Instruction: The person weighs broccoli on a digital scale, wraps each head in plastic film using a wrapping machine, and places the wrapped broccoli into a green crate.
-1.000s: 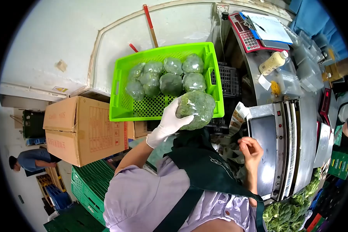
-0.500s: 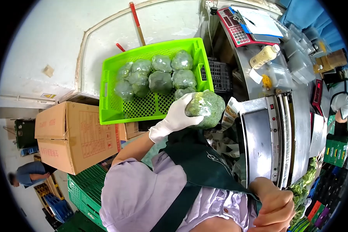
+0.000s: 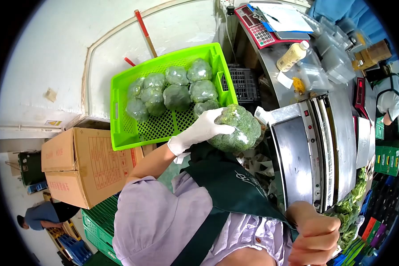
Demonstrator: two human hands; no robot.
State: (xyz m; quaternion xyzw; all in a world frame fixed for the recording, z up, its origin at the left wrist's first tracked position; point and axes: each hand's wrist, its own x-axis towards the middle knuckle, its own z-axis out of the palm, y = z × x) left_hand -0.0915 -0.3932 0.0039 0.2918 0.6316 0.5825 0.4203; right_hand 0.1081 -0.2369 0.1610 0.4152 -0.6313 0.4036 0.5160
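A head of broccoli [image 3: 237,129] in clear film is gripped by my left hand [image 3: 204,128], which wears a white glove with its fingers and thumb wrapped round one side. It is held in front of my dark green apron, just off the near right corner of a bright green crate [image 3: 119,141]. Several wrapped broccoli heads [image 3: 177,97] lie inside that crate. Low on the right is my right hand [image 3: 315,235], bare and with curled fingers. Whatever those fingers may hold is hidden. Beside it stands a wrapping machine [image 3: 292,146] with a metal plate.
On the steel table [image 3: 264,73] are a red scale [image 3: 257,33] with a clipboard, a bottle [image 3: 292,56] and plastic trays [image 3: 337,64]. Cardboard boxes [image 3: 99,164] and green crates [image 3: 97,221] stand left. Two other people [image 3: 42,216] are visible, one at each side.
The view has shifted slightly, so the crate and table sit further left. The broccoli has turned a little in my left hand. My right hand stays curled at the lower right.
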